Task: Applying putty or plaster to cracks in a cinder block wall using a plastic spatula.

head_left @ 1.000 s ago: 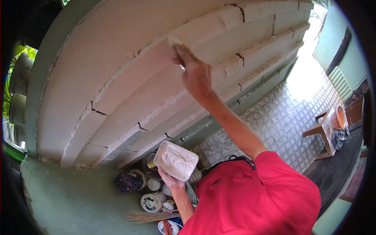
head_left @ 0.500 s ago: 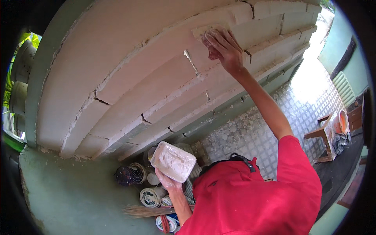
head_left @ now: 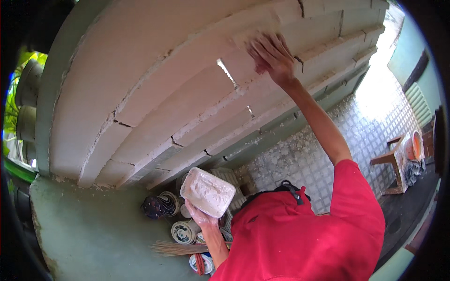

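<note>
Item 1: left hand (head_left: 203, 217), fingers curled around the underside and near edge of a white tray (head_left: 186, 183). The tray sits beside the red shirt (head_left: 304, 229), open side toward my camera, with a good stock of pale paste (head_left: 208, 191) in it.

Item 2: right hand (head_left: 274, 55), stretched up and away from me to the stepped, pale wall (head_left: 112, 65). Its fingers are closed, as I judge it, on a pale flat piece (head_left: 248, 35) at the wall face (blur hides its outline, so I cannot confirm contact along the edge).

Item 3: wall condition, part covered by my estimate. Done: pale, rough material lines many ledge edges, and the face near the right hand looks coated. Left: at least 5 dark gaps stand open, including a short crack (head_left: 123, 124) at lower left and a jagged crack (head_left: 300, 63) just beside the right wrist. Unresolved: a bright slit (head_left: 227, 71) left of that hand; paste or daylight, I cannot tell.

Item 4: surroundings. Lidded tub (head_left: 183, 232) and broom bristles (head_left: 171, 248) below the tray; stool (head_left: 397, 161) with orange bucket (head_left: 414, 146), far right.
</note>
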`<state>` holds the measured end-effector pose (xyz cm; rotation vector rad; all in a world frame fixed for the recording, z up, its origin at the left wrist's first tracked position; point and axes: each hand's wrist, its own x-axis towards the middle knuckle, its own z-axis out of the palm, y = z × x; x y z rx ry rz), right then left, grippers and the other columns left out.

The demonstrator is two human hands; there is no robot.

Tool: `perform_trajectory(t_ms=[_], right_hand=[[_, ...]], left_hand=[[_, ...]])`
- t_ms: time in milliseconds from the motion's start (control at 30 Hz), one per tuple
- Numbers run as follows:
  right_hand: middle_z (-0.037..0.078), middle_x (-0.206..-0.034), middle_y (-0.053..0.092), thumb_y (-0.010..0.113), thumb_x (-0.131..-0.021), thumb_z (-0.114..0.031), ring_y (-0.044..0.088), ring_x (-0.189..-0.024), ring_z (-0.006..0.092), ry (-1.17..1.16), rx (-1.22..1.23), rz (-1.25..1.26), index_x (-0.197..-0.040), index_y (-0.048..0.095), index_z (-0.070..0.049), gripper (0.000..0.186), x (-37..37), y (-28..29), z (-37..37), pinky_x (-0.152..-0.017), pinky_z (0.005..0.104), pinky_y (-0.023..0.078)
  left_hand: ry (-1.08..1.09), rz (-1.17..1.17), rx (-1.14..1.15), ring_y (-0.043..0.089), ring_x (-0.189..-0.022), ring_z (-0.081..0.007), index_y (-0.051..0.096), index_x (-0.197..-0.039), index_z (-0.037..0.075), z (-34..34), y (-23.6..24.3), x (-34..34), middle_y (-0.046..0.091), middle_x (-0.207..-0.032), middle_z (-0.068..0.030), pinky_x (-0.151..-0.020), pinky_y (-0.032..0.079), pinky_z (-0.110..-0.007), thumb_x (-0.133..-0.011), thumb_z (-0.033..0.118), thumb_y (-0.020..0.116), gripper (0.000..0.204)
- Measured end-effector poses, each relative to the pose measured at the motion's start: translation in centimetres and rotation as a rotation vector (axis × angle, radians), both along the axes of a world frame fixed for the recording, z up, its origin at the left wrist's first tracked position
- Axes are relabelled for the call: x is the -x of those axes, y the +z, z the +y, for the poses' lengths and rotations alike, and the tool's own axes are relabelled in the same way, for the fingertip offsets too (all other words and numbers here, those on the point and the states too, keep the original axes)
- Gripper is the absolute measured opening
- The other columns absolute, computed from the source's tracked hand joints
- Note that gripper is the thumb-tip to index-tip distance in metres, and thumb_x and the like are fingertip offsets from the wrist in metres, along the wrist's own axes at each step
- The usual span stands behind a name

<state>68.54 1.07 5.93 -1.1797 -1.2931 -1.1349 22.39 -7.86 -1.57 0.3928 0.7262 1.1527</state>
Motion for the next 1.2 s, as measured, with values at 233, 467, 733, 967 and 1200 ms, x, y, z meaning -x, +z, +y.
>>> perform_trajectory(t_ms=[233,467,733,967,1200], right_hand=[[0.003,-0.130,0.061,0.065,-0.077,-0.003,0.054,-0.126,0.0269,-0.024,0.093,-0.037,-0.123,0.066,-0.014,0.047,-0.7,-1.8,2.8,-0.108,0.0464,0.042],[0.011,-0.125,0.064,0.057,-0.086,0.006,0.062,-0.114,0.0301,0.256,0.172,0.507,-0.128,0.063,-0.008,0.044,0.3,-2.2,-3.8,-0.095,0.0340,0.048],[0.014,-0.106,0.070,0.053,-0.079,0.011,0.070,-0.093,0.0291,-0.008,0.134,0.698,-0.129,0.062,-0.014,0.056,4.5,3.4,-2.0,-0.080,0.0335,0.055],[0.013,-0.124,0.064,0.054,-0.074,0.014,0.068,-0.103,0.0263,0.147,0.106,0.640,-0.126,0.063,-0.011,0.059,12.8,1.7,0.1,-0.079,0.0344,0.056],[0.009,-0.126,0.063,0.066,-0.074,0.002,0.061,-0.112,0.0350,0.270,0.108,0.441,-0.127,0.063,-0.016,0.056,8.3,1.5,-1.1,-0.093,0.0444,0.052]], left_hand=[[-0.090,-0.040,-0.015,0.050,-0.127,-0.0337,0.040,-0.144,0.013,0.2,0.2,-2.7,0.047,-0.144,-0.0100,-0.102,0.045,-0.054,-0.096,0.051,0.042,0.062],[-0.061,-0.069,-0.051,0.048,-0.129,-0.0323,0.040,-0.144,0.012,-0.3,0.4,-2.8,0.047,-0.144,-0.0094,-0.105,0.044,-0.052,-0.097,0.048,0.042,0.060],[-0.068,-0.054,-0.030,0.047,-0.130,-0.0323,0.039,-0.145,0.012,0.3,0.1,-3.5,0.046,-0.145,-0.0094,-0.108,0.040,-0.051,-0.097,0.048,0.041,0.060],[-0.092,-0.044,-0.009,0.047,-0.130,-0.0326,0.039,-0.145,0.011,0.9,-1.4,-4.1,0.046,-0.145,-0.0097,-0.108,0.040,-0.051,-0.098,0.047,0.039,0.059],[-0.082,-0.056,-0.003,0.047,-0.129,-0.0330,0.038,-0.145,0.011,0.7,-1.0,-3.5,0.046,-0.144,-0.0105,-0.106,0.041,-0.052,-0.097,0.049,0.040,0.062]])
